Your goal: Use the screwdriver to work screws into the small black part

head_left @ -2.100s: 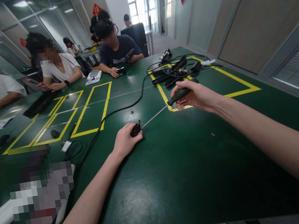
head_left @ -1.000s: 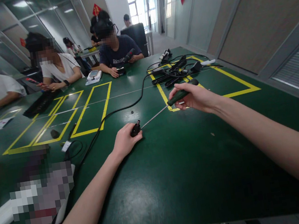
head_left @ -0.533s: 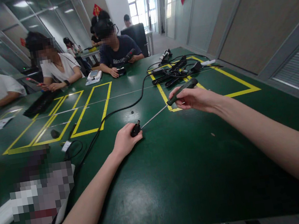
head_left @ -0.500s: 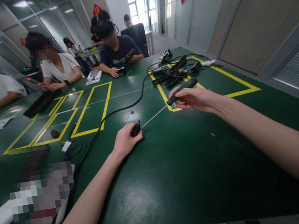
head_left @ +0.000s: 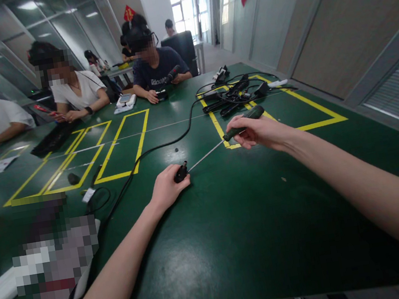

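My left hand (head_left: 167, 187) rests on the green table (head_left: 215, 248), its fingers closed round a small black part (head_left: 180, 173) with a short stub pointing up. In my right hand (head_left: 253, 133) is a screwdriver (head_left: 244, 122) with a dark green handle, gripped between thumb and fingers. Its long thin shaft slants down to the left, and the tip meets the right side of the black part. The exact contact point is too small to make out.
Black cables and parts (head_left: 236, 95) lie piled within yellow tape at the back. A black cable (head_left: 157, 147) crosses the table leftward. At the left are a small dark object (head_left: 73, 178) and a white item (head_left: 2, 289). People sit across the table.
The fingers of my right hand have shifted slightly on the screwdriver handle. My left hand and the black part have stayed in place. A person across the table has moved a little left.
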### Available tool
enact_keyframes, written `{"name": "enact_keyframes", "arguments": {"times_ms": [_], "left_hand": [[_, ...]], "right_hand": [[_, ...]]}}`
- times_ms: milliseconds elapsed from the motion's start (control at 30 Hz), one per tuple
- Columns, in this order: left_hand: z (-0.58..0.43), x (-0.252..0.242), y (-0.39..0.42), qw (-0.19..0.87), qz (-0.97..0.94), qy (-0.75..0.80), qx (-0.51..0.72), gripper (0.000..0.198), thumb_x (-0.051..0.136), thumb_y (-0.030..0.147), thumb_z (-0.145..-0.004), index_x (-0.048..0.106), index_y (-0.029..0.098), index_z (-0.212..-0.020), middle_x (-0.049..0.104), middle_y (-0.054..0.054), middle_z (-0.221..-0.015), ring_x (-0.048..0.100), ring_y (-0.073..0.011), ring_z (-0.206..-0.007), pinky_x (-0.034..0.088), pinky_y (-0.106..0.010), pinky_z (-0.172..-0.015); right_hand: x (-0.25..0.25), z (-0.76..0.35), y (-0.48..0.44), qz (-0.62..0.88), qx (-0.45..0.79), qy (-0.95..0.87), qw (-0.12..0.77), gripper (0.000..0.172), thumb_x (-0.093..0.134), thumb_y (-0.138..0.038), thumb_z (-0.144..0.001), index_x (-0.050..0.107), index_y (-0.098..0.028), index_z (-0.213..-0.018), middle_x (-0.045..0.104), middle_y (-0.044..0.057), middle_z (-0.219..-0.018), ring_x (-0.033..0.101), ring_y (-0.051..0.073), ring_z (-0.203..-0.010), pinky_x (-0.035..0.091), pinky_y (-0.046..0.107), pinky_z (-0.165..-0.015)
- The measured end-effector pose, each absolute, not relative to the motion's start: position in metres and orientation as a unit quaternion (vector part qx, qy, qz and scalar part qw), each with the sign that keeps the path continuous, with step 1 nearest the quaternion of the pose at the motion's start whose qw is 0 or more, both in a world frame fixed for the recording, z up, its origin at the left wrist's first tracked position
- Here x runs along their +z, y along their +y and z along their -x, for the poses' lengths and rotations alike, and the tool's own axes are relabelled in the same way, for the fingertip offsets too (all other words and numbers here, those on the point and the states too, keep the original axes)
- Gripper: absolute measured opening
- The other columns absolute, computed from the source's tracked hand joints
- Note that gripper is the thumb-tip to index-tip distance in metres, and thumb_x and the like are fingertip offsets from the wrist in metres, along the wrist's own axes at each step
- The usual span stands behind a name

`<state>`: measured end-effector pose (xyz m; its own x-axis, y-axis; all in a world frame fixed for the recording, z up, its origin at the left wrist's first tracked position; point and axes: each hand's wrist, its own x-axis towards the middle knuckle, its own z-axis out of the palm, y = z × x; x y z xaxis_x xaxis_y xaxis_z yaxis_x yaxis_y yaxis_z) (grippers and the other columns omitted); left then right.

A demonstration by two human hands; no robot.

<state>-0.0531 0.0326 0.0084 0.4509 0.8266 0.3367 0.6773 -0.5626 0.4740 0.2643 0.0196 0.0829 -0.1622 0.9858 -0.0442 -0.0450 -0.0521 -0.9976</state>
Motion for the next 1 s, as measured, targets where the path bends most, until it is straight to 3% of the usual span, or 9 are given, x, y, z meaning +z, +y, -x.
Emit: {"name": "enact_keyframes", "arguments": {"times_ms": [167,367,567,767,1000], "left_hand": [[0.0539,0.0071,0.0329,0.137,-0.841,0.448,0.27,0.011,0.071,0.024,-0.09,0.065,0.019,-0.082,0.063,-0.001,-0.078,0.057,-0.0169,-0.07,0.043,-0.027,-0.068],[0.0543,0.0069,0.0331,0.133,-0.842,0.447,0.273,0.011,0.072,0.023,-0.09,0.065,0.02,-0.082,0.064,-0.001,-0.079,0.058,-0.0169,-0.071,0.042,-0.027,-0.067],[0.0538,0.0079,0.0333,0.137,-0.842,0.446,0.272,0.012,0.072,0.023,-0.09,0.064,0.02,-0.082,0.063,-0.001,-0.079,0.057,-0.0169,-0.071,0.042,-0.027,-0.068],[0.0542,0.0078,0.0324,0.141,-0.841,0.445,0.274,0.011,0.072,0.024,-0.09,0.065,0.02,-0.083,0.063,-0.001,-0.079,0.057,-0.0172,-0.071,0.043,-0.027,-0.068],[0.0545,0.0073,0.033,0.14,-0.841,0.446,0.272,0.012,0.072,0.024,-0.09,0.065,0.019,-0.082,0.063,-0.001,-0.079,0.056,-0.0165,-0.071,0.041,-0.027,-0.067]], "right_hand": [[0.0847,-0.2628,0.0188,0.441,0.57,-0.516,0.463,0.019,0.085,-0.026,-0.076,0.073,-0.018,-0.087,0.061,-0.001,-0.06,0.054,0.011,-0.052,0.035,0.023,-0.045],[0.0849,-0.262,0.0176,0.438,0.572,-0.516,0.463,0.034,0.084,-0.049,-0.085,0.074,-0.017,-0.084,0.06,0.001,-0.061,0.052,0.012,-0.053,0.036,0.025,-0.047],[0.0814,-0.2615,0.0197,0.446,0.552,-0.515,0.481,0.027,0.091,-0.036,-0.073,0.074,-0.017,-0.084,0.064,0.001,-0.064,0.055,0.01,-0.052,0.039,0.023,-0.047],[0.0835,-0.2599,0.0165,0.447,0.551,-0.526,0.469,0.032,0.084,-0.047,-0.083,0.071,-0.018,-0.081,0.048,-0.006,-0.045,0.037,0.006,-0.038,0.022,0.022,-0.039],[0.0859,-0.2579,0.0149,0.435,0.56,-0.525,0.471,0.027,0.092,-0.029,-0.07,0.074,-0.017,-0.085,0.056,-0.004,-0.055,0.047,0.008,-0.049,0.034,0.023,-0.046]]}}
